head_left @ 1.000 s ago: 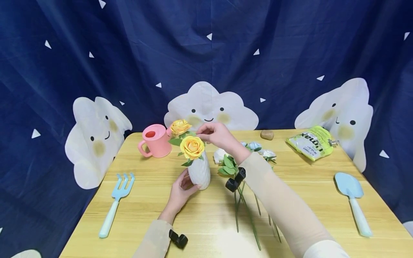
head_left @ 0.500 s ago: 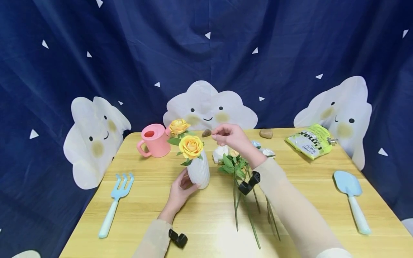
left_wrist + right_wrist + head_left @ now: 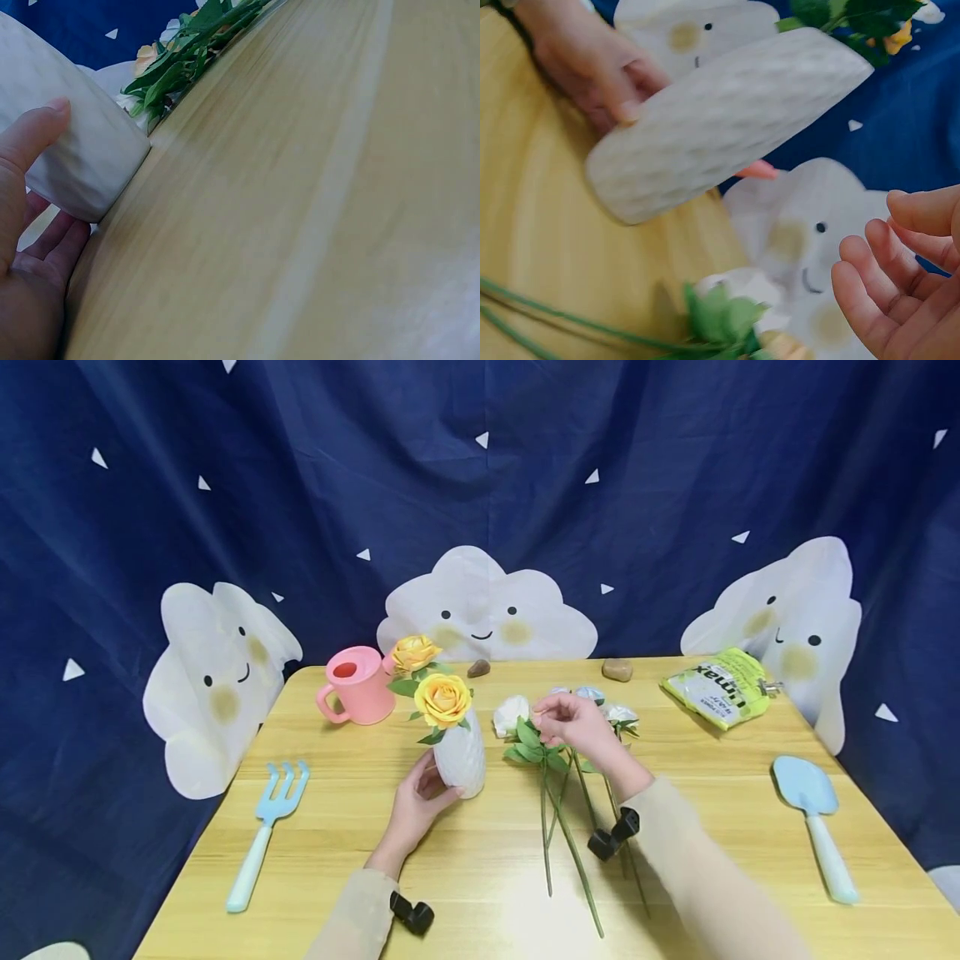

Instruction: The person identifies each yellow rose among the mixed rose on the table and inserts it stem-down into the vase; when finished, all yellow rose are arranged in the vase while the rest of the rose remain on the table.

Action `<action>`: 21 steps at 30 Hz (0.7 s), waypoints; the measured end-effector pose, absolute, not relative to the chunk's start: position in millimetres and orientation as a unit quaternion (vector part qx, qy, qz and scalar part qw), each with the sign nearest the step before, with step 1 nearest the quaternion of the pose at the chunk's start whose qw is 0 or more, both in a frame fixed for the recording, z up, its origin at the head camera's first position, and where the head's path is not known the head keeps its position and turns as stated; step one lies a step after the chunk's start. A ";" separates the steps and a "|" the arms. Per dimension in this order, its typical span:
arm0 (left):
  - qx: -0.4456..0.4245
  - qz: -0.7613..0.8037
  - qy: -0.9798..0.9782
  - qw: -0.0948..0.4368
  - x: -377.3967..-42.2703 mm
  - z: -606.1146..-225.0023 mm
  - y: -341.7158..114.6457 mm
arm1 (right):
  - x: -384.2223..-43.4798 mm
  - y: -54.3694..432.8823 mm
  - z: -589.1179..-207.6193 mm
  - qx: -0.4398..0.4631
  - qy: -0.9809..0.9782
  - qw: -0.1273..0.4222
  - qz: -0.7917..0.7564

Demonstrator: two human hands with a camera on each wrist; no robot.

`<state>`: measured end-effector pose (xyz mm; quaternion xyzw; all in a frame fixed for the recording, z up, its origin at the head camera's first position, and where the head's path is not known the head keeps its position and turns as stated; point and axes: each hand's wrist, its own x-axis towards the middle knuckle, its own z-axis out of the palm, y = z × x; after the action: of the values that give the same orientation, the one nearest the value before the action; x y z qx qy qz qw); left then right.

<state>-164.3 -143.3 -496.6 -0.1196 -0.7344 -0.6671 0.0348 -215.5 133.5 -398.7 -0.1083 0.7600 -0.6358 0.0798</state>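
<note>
A white textured vase stands on the table, and my left hand grips it low down, thumb on one side and fingers on the other. Two yellow roses with green leaves rise from its mouth. Over the loose artificial flowers to the right hovers my right hand, fingers loosely bent; in the right wrist view those fingers hold nothing. Among these flowers are a white rose, pale blue blooms and another white bloom. Their long green stems point towards me. My right hand hides some blooms.
A pink watering can stands behind the vase to the left. A blue hand fork lies at left, a blue trowel at right. Two stones and a green bag are at the back, before a dark blue curtain.
My right hand has drawn away from the yellow roses, moving right and down to the loose flowers. My left hand stays on the vase.
</note>
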 end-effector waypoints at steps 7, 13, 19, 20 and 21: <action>-0.119 -0.673 -0.730 0.032 -165.1 -497.3 -144.0 | -196.8 136.1 -432.5 -0.038 0.736 0.115 -0.667; -0.119 -0.671 -0.732 0.032 -164.8 -496.8 -144.0 | -175.9 137.2 -448.8 0.022 0.720 0.130 -0.681; -0.116 -0.674 -0.729 0.030 -164.8 -496.4 -144.3 | -160.8 137.1 -459.4 0.052 0.705 0.161 -0.689; -0.116 -0.674 -0.729 0.030 -164.8 -496.4 -144.3 | -159.3 137.0 -460.4 0.055 0.705 0.164 -0.688; -0.116 -0.674 -0.729 0.030 -164.8 -496.3 -144.2 | -158.2 136.9 -461.4 0.057 0.706 0.165 -0.686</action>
<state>-164.8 -144.2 -496.3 -0.1163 -0.7291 -0.6738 0.0296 -158.2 136.9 -461.4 0.0566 0.7064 -0.6860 0.1650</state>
